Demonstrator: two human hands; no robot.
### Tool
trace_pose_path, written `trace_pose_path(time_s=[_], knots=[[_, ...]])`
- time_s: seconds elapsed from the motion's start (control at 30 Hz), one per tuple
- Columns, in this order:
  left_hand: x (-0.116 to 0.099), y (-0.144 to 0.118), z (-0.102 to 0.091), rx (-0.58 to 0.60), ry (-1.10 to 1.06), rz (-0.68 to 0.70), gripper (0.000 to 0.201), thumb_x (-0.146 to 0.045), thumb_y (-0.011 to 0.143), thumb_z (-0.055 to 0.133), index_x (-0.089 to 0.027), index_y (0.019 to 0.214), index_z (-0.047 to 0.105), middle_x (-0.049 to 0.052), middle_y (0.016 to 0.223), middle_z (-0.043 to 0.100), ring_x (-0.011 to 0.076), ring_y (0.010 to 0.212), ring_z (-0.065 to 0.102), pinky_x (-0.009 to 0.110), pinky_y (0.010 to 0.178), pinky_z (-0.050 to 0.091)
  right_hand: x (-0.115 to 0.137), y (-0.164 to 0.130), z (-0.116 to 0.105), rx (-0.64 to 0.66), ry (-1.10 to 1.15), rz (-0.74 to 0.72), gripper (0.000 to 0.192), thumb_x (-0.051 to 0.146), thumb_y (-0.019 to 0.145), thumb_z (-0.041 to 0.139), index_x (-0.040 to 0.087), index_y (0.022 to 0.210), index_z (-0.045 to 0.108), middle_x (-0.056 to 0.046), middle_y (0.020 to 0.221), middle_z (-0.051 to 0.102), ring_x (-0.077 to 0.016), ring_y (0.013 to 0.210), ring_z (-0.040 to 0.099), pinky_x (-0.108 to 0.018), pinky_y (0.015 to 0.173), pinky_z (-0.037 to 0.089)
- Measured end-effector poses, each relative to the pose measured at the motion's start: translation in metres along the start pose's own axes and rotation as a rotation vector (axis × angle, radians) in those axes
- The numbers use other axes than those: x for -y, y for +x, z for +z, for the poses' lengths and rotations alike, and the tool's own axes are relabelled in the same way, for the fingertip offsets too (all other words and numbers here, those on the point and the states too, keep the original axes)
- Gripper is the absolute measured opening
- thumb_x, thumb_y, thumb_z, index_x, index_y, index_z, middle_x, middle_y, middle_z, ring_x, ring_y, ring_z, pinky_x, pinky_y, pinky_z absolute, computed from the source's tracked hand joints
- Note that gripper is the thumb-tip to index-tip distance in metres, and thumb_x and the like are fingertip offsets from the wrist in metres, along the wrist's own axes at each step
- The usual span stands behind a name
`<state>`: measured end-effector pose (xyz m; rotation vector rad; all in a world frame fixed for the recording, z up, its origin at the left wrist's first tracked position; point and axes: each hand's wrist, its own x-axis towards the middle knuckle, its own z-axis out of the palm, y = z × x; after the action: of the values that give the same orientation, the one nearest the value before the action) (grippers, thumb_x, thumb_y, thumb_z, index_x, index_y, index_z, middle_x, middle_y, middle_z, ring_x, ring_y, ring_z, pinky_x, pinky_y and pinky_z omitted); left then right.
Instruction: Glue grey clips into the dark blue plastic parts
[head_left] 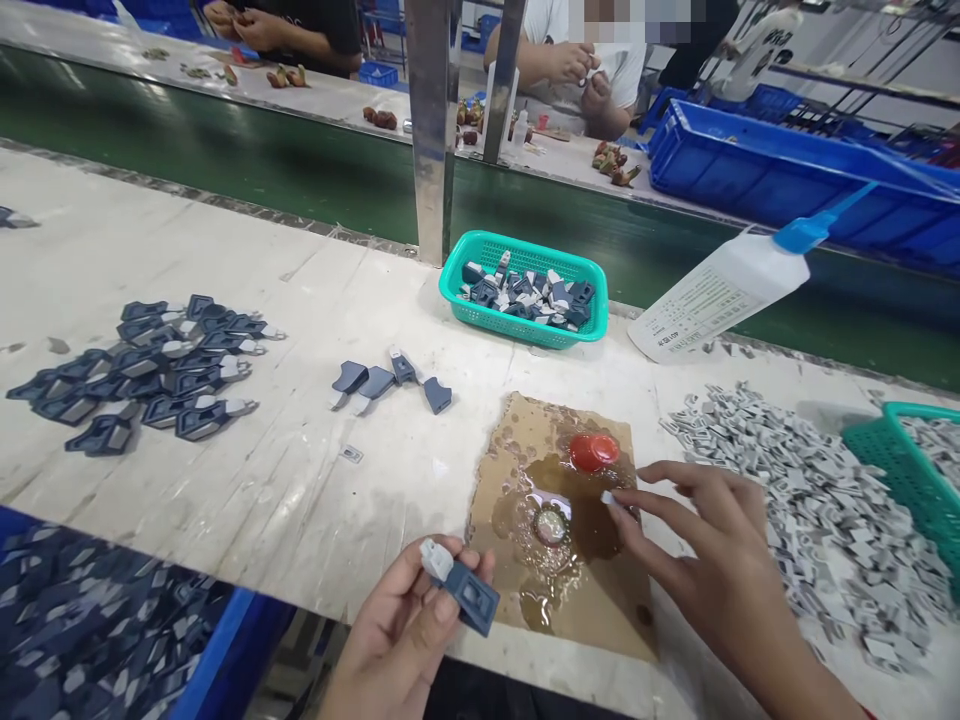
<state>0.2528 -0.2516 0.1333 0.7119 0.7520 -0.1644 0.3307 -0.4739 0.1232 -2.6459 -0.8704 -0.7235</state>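
My left hand [420, 630] grips a dark blue-grey plastic part [474, 598] with a light grey tip, near the table's front edge. Between the thumb and forefinger of my right hand [712, 545] is a small light grey plastic piece [607, 497]. That hand hovers at the right side of a brown cardboard sheet [502, 470], which is wet with a clear, shiny liquid. On the cardboard sit a red cap [595, 453] and a small round dish-like thing [551, 526] in the liquid.
Small grey pieces [817, 520] are heaped at right, beside a green basket [892, 450]. Behind stand a teal basket [469, 310] of parts and a white bottle [712, 295]. Assembled parts [142, 370] lie left, above a blue bin [217, 650]. Other people work across the green conveyor [285, 180].
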Motion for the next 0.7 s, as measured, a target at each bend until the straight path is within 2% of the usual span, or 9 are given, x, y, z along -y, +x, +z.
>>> trace_pose_path(time_s=[0.13, 0.23, 0.4, 0.57, 0.7], knots=[[0.004, 0.002, 0.005, 0.048, -0.012, -0.033, 0.028, -0.026, 0.051, 0.086, -0.024, 0.077, 0.075, 0.001, 0.082, 0.077, 0.0213, 0.09, 0.069, 0.021, 0.074, 0.054, -0.004, -0.006, 0.007, 0.021, 0.043, 0.049, 0.006, 0.021, 0.086, 0.057, 0.019, 0.086, 0.061, -0.009, 0.096, 0.055, -0.0226, 0.086, 0.045, -0.041, 0.075, 0.038], [0.006, 0.001, 0.009, 0.083, 0.003, -0.032, 0.024, -0.026, 0.056, 0.084, -0.023, 0.078, 0.075, 0.004, 0.086, 0.077, 0.0198, 0.092, 0.068, 0.021, 0.076, 0.053, -0.004, -0.01, 0.005, 0.008, 0.102, 0.124, 0.008, 0.026, 0.086, 0.056, 0.022, 0.087, 0.063, -0.007, 0.095, 0.055, -0.0216, 0.087, 0.048, -0.039, 0.074, 0.038], [0.011, 0.003, 0.014, 0.156, 0.026, -0.03, 0.023, -0.028, 0.058, 0.083, -0.023, 0.078, 0.074, 0.003, 0.084, 0.077, 0.0171, 0.087, 0.068, 0.022, 0.077, 0.05, 0.017, -0.01, -0.007, 0.024, 0.321, 0.326, 0.01, 0.033, 0.085, 0.057, 0.027, 0.088, 0.064, -0.004, 0.095, 0.053, -0.0197, 0.089, 0.053, -0.033, 0.072, 0.044], [0.018, 0.006, 0.016, 0.196, 0.06, -0.013, 0.025, -0.032, 0.058, 0.083, -0.023, 0.081, 0.074, 0.003, 0.086, 0.076, 0.0153, 0.085, 0.067, 0.021, 0.077, 0.048, 0.047, -0.002, -0.017, 0.075, 0.473, 0.22, 0.009, 0.025, 0.082, 0.059, 0.026, 0.09, 0.063, -0.006, 0.094, 0.051, -0.0184, 0.088, 0.055, -0.028, 0.067, 0.051], [0.019, 0.005, 0.017, 0.228, 0.053, 0.02, 0.022, -0.031, 0.06, 0.082, -0.023, 0.08, 0.074, 0.002, 0.085, 0.076, 0.0138, 0.081, 0.067, 0.02, 0.076, 0.048, 0.057, 0.002, -0.013, 0.089, 0.502, 0.154, 0.011, 0.022, 0.081, 0.059, 0.024, 0.092, 0.062, -0.007, 0.093, 0.051, -0.0187, 0.088, 0.054, -0.028, 0.068, 0.052]])
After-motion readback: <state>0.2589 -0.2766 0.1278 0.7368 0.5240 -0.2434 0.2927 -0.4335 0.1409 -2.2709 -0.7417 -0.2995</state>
